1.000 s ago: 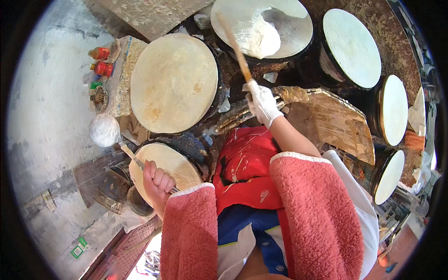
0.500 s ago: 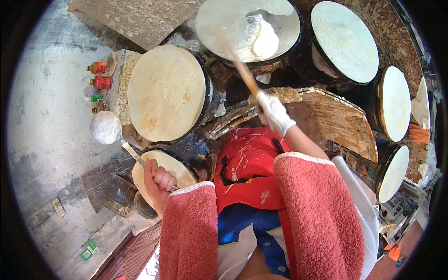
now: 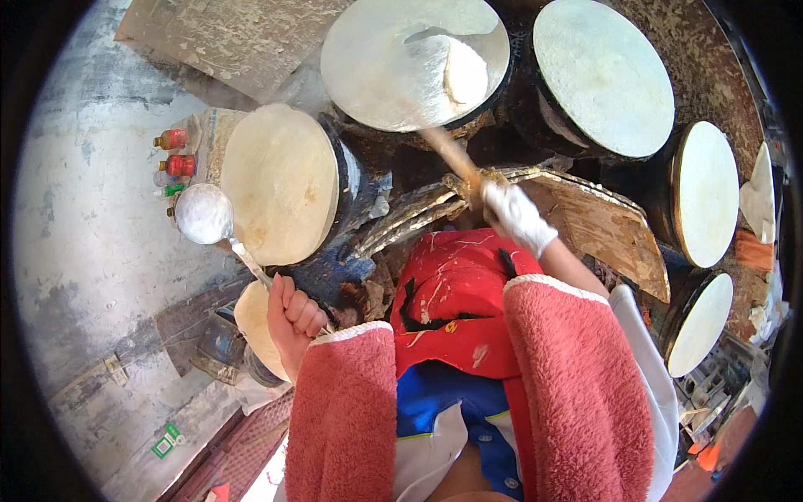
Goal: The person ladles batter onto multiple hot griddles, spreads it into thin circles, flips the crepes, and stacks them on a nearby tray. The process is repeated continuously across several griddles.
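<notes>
My bare left hand (image 3: 297, 322) is wrapped round the handle of a metal ladle (image 3: 203, 213). Its whitish bowl hangs by the left rim of a round griddle (image 3: 280, 188) covered in pale cream. In a white glove, my right hand (image 3: 514, 216) grips the wooden handle (image 3: 452, 155) of a tool. Motion smears its far end, so I cannot tell what kind of tool it is. That end reaches toward the round griddle (image 3: 368, 71) at the top, where a thick white mass (image 3: 464, 74) sits on a pale, thin layer.
More pale-topped round griddles (image 3: 602, 79) curve round to the right, one (image 3: 707, 192) beyond another. A smaller one (image 3: 261, 326) lies under my left hand. Worn wooden boards (image 3: 585, 213) stand before my red apron. Red bottles (image 3: 174, 165) are at the left; a stained board (image 3: 234, 42) lies upper left.
The view has shifted, so the griddles sit further left. The ladle's bowl has come up and right, nearer the left griddle. My right hand has moved slightly right and down with its tool.
</notes>
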Available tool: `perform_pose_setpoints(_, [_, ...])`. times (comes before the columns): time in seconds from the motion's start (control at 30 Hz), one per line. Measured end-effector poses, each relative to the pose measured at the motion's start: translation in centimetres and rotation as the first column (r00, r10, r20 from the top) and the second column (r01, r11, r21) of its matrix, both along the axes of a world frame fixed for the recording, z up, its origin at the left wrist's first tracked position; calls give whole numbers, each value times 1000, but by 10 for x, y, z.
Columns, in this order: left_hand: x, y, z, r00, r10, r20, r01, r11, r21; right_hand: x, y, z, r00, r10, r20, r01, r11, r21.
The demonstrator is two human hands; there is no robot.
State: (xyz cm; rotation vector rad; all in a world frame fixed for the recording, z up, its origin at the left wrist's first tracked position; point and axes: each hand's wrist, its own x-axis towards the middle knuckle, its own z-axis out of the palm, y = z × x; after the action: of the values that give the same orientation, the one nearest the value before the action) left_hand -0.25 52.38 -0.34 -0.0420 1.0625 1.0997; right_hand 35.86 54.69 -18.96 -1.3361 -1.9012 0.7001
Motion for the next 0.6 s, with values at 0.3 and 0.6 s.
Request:
perform_pose_setpoints(0.3, [64, 13, 6, 998, 0, 65, 1, 1000, -5, 109, 29, 25, 744, -621, -246, 74, 442, -894])
perform_pose_setpoints(0.6, [124, 9, 15, 999, 34, -8, -34, 999, 21, 156, 54, -14, 881, -459, -119, 216, 612, -761])
